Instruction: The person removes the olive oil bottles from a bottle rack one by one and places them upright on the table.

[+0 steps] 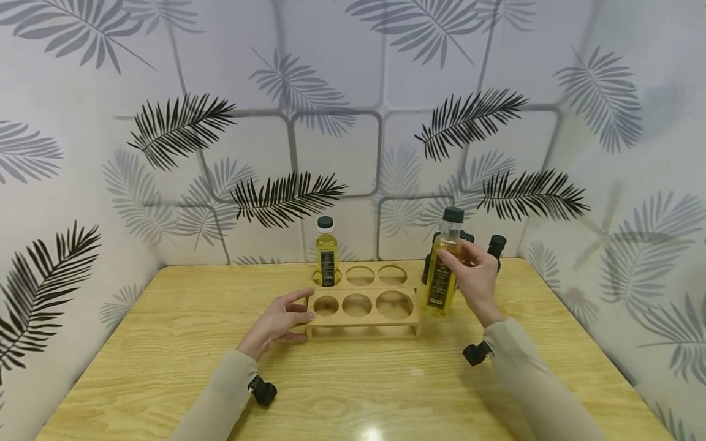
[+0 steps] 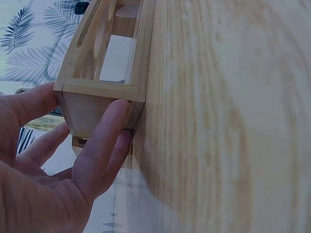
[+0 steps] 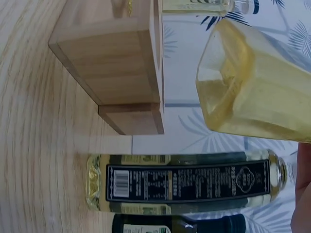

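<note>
A two-tier wooden rack with round holes stands on the table. At its left end my left hand holds the end panel, fingers spread over its edges; the left wrist view shows fingertips on the end panel. My right hand grips an oil bottle with yellow oil, a dark label and green cap, slightly tilted beside the rack's right end. In the right wrist view this bottle's base hangs clear of the table. A smaller oil bottle stands in the rear tier's left hole.
Behind my right hand stand several more bottles, partly hidden, one with a dark neck. The right wrist view shows a black-labelled bottle beside a dark bottle. A leaf-patterned wall borders the wooden table.
</note>
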The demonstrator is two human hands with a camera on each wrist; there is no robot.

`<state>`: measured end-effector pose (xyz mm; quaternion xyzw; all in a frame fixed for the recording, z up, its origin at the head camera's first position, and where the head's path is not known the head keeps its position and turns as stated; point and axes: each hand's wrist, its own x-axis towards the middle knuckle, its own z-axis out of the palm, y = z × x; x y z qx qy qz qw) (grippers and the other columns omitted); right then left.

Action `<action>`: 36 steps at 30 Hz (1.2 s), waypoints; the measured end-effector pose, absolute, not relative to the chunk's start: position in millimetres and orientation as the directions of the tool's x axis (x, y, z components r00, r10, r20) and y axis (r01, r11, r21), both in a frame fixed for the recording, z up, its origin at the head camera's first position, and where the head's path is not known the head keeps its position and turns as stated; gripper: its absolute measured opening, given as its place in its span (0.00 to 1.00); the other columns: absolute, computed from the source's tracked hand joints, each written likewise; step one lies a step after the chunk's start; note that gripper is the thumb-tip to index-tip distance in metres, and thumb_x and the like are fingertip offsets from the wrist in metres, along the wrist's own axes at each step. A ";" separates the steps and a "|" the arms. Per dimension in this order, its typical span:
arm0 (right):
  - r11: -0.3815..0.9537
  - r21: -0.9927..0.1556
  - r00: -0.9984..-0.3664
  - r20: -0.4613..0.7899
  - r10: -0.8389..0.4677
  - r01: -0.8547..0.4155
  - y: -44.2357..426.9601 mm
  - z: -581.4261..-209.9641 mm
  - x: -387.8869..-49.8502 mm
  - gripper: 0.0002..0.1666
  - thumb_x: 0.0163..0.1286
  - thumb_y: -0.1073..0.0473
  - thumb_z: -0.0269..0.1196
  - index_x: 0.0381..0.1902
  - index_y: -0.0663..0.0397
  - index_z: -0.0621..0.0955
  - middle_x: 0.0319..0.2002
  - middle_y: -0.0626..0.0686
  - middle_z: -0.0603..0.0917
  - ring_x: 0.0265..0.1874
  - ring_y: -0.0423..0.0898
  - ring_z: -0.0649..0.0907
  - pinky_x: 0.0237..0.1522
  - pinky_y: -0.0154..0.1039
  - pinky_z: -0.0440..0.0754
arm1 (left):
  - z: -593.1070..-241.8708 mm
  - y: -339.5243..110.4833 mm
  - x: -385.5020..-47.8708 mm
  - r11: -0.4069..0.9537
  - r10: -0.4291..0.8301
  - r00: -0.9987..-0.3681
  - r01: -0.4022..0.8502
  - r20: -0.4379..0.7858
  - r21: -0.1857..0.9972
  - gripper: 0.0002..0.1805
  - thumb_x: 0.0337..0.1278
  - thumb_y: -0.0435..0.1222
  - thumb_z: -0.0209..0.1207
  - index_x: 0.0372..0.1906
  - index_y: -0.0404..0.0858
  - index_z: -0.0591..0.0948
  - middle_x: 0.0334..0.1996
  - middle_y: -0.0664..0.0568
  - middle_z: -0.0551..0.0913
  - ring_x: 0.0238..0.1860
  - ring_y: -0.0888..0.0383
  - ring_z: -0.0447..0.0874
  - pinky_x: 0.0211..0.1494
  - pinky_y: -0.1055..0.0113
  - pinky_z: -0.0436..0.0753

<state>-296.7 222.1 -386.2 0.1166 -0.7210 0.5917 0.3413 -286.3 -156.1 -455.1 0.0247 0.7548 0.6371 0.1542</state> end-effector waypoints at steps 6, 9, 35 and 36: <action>0.199 -0.791 -0.755 0.611 0.236 -0.578 244.9 -397.0 -308.1 0.15 0.60 0.66 0.71 0.45 0.67 0.85 0.29 0.35 0.86 0.24 0.33 0.78 0.23 0.24 0.74 | -455.0 -156.5 -285.4 0.185 0.233 -0.952 -0.156 -0.198 0.970 0.34 0.64 0.33 0.62 0.73 0.51 0.67 0.64 0.35 0.68 0.56 0.45 0.79 0.44 0.51 0.87; 0.130 -0.817 -0.782 0.576 0.239 -0.562 252.7 -395.5 -304.4 0.14 0.62 0.66 0.69 0.46 0.66 0.86 0.29 0.38 0.86 0.22 0.34 0.78 0.21 0.25 0.73 | -455.7 -156.7 -285.4 0.186 0.231 -0.952 -0.158 -0.199 0.970 0.33 0.64 0.33 0.62 0.73 0.52 0.67 0.64 0.35 0.68 0.57 0.44 0.78 0.45 0.51 0.87; 0.195 -0.891 -0.892 0.436 0.119 -0.409 312.6 -391.8 -294.4 0.25 0.65 0.60 0.68 0.61 0.52 0.81 0.39 0.34 0.85 0.42 0.34 0.79 0.42 0.22 0.79 | -458.4 -155.9 -287.2 0.187 0.226 -0.954 -0.158 -0.199 0.970 0.33 0.64 0.33 0.62 0.72 0.52 0.68 0.65 0.34 0.68 0.58 0.42 0.77 0.45 0.50 0.87; 0.216 -0.894 -0.899 0.422 0.115 -0.392 313.7 -392.2 -294.6 0.26 0.65 0.59 0.68 0.62 0.51 0.80 0.38 0.33 0.85 0.42 0.34 0.79 0.43 0.22 0.78 | -458.7 -155.9 -287.1 0.187 0.226 -0.954 -0.158 -0.199 0.970 0.33 0.64 0.33 0.62 0.72 0.52 0.68 0.65 0.35 0.68 0.58 0.42 0.77 0.45 0.50 0.87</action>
